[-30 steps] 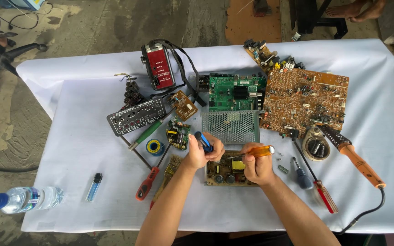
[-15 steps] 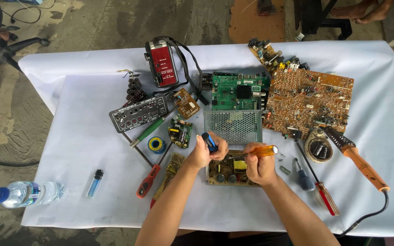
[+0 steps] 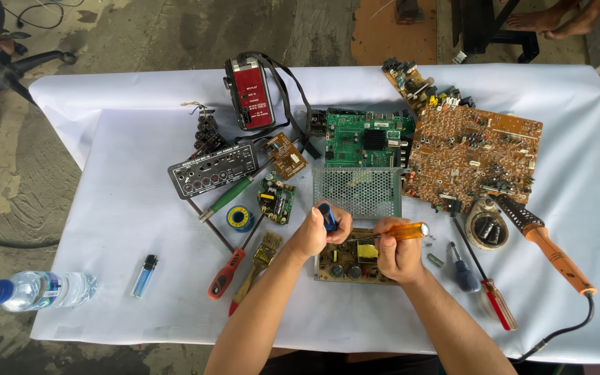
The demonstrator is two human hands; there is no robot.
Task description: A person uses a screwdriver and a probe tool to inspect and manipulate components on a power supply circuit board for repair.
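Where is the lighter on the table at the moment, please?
In the head view the blue lighter lies on the white cloth near the table's front left, between the water bottle and the red-handled screwdriver, well left of the left hand.

An electronics repair workshop: circuit boards [image 3: 477,156], soldering iron [image 3: 546,243], screwdrivers [image 3: 234,260] cover the table [image 3: 105,208].

A white cloth [image 3: 105,229] covers the surface, which stands on a stained grey concrete floor [image 3: 8,194]. At the top left sits an office chair base [image 3: 8,69] — black, on castors. Beyond the far edge, a brown wooden board [image 3: 394,31] lies in even daylight.
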